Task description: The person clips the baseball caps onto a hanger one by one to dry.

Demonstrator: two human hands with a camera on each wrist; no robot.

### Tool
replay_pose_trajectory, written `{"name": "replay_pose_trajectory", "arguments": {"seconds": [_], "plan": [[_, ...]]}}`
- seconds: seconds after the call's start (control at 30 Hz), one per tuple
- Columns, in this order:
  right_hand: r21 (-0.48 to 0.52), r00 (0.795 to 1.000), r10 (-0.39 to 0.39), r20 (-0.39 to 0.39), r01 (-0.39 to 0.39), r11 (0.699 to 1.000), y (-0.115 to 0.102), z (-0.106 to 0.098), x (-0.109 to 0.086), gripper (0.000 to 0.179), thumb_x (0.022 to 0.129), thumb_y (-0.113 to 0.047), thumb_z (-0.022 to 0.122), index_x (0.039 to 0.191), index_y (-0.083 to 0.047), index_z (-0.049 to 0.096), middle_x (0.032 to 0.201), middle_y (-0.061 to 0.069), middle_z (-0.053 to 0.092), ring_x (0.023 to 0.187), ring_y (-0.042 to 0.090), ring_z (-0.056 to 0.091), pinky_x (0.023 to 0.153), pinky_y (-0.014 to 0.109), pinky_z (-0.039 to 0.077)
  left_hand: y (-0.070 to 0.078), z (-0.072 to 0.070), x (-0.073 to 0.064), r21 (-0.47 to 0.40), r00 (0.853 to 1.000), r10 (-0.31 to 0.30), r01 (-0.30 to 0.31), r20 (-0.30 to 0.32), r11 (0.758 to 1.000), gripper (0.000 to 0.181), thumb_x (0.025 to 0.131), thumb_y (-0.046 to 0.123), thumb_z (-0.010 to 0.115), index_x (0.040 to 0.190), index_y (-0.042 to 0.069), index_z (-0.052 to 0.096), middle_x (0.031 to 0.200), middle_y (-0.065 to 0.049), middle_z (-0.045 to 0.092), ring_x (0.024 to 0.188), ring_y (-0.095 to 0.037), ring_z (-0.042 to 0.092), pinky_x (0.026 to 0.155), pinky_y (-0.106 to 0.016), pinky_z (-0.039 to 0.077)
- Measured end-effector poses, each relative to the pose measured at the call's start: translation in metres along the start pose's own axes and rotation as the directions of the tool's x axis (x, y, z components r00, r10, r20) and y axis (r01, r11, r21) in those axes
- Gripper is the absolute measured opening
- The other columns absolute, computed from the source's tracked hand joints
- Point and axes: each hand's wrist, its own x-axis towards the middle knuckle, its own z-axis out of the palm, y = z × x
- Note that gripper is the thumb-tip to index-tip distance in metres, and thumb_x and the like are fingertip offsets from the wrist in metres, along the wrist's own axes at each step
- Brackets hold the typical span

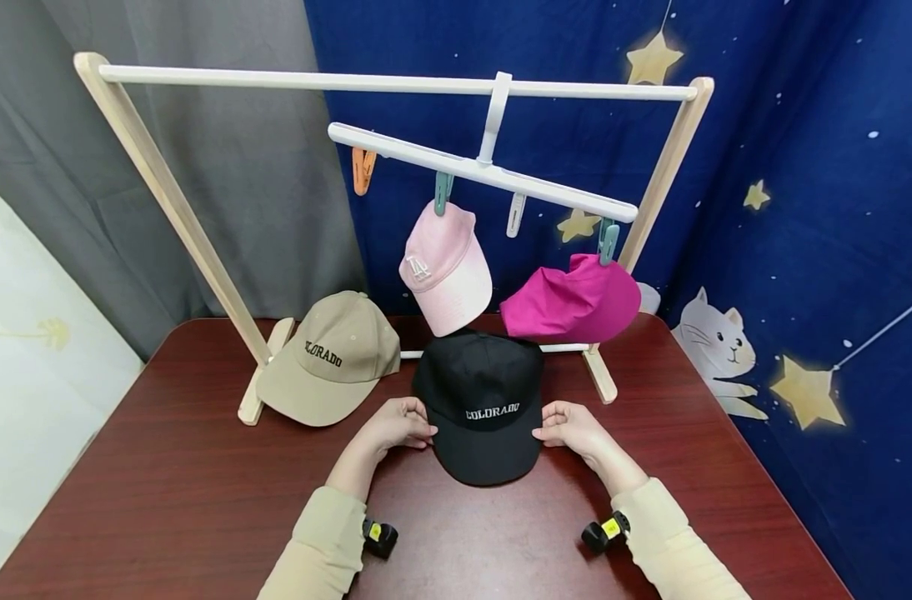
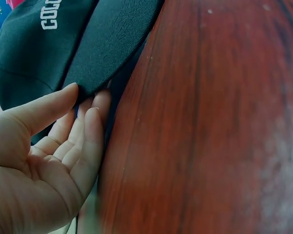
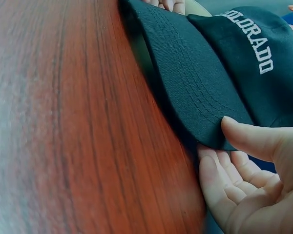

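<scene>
A black baseball cap [image 1: 486, 387] with white COLORADO lettering sits in the middle of the table, its brim toward me. My left hand [image 1: 402, 423] pinches the left side of the brim, thumb on top and fingers underneath, as the left wrist view shows close up. On the opposite side my right hand [image 1: 576, 429] grips the brim the same way; in the right wrist view its thumb [image 3: 249, 139] presses on the stitched edge. To the left lies a beige cap [image 1: 336, 354], also lettered. Above the black cap, a pink cap [image 1: 444, 271] and a magenta cap [image 1: 576, 300] hang from clips.
A wooden rack [image 1: 163, 183] stands on the dark red table [image 1: 163, 500]. From its top rail hangs a tilted white hanger [image 1: 418, 156]; its orange clip [image 1: 363, 171] and white clip [image 1: 515, 214] hold nothing. Behind are grey and blue curtains [image 1: 801, 100].
</scene>
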Motion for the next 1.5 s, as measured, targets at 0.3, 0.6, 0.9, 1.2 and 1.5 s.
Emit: {"name": "replay_pose_trajectory", "arguments": {"seconds": [0.3, 0.6, 0.9, 1.2, 1.5], "plan": [[0.012, 1.000, -0.024, 0.019, 0.024, 1.000, -0.003, -0.006, -0.002, 0.023, 0.079, 0.009, 0.069, 0.095, 0.006, 0.052, 0.072, 0.002, 0.057, 0.063, 0.010, 0.059, 0.064, 0.028, 0.055, 0.013, 0.003, -0.011, -0.009, 0.996, 0.073, -0.072, 0.046, 0.997, 0.017, 0.081, -0.008, 0.069, 0.082, -0.004, 0.052, 0.069, -0.007, 0.065, 0.068, -0.023, 0.067, 0.063, -0.035, 0.056], [-0.015, 0.998, -0.058, 0.013, 0.059, 0.998, -0.015, -0.009, -0.010, 0.025, 0.079, 0.009, 0.068, 0.096, 0.009, 0.050, 0.072, 0.002, 0.053, 0.063, 0.012, 0.058, 0.064, 0.028, 0.055, 0.006, 0.003, -0.005, -0.012, 0.995, 0.083, -0.083, 0.053, 0.996, 0.017, 0.081, -0.009, 0.068, 0.085, -0.007, 0.052, 0.070, -0.008, 0.064, 0.069, -0.022, 0.067, 0.066, -0.038, 0.056], [-0.049, 0.995, -0.102, 0.002, 0.102, 0.994, -0.028, -0.013, -0.016, 0.026, 0.079, 0.008, 0.068, 0.097, 0.012, 0.051, 0.073, 0.003, 0.053, 0.064, 0.011, 0.058, 0.064, 0.029, 0.054, 0.010, 0.006, -0.007, -0.022, 0.988, 0.146, -0.145, 0.045, 0.989, 0.018, 0.082, -0.006, 0.069, 0.090, -0.006, 0.052, 0.071, -0.005, 0.064, 0.070, -0.021, 0.067, 0.065, -0.037, 0.056], [-0.084, 0.992, -0.127, 0.001, 0.127, 0.988, -0.044, -0.018, -0.026, 0.028, 0.081, 0.005, 0.069, 0.101, 0.013, 0.050, 0.077, 0.005, 0.056, 0.068, 0.013, 0.058, 0.067, 0.031, 0.054, 0.019, 0.008, -0.010, -0.017, 0.978, 0.204, -0.203, 0.039, 0.979, 0.015, 0.083, -0.006, 0.068, 0.087, -0.007, 0.054, 0.072, -0.005, 0.063, 0.071, -0.023, 0.068, 0.067, -0.038, 0.056], [-0.135, 0.985, -0.170, -0.011, 0.167, 0.977, -0.061, -0.021, -0.035, 0.027, 0.082, 0.004, 0.069, 0.102, 0.012, 0.052, 0.079, 0.008, 0.060, 0.068, 0.015, 0.060, 0.065, 0.031, 0.054, 0.033, 0.011, -0.017, 0.005, 0.965, 0.262, -0.262, 0.019, 0.965, 0.010, 0.086, -0.005, 0.065, 0.083, -0.006, 0.055, 0.072, -0.006, 0.060, 0.073, -0.031, 0.067, 0.071, -0.045, 0.055]]}}
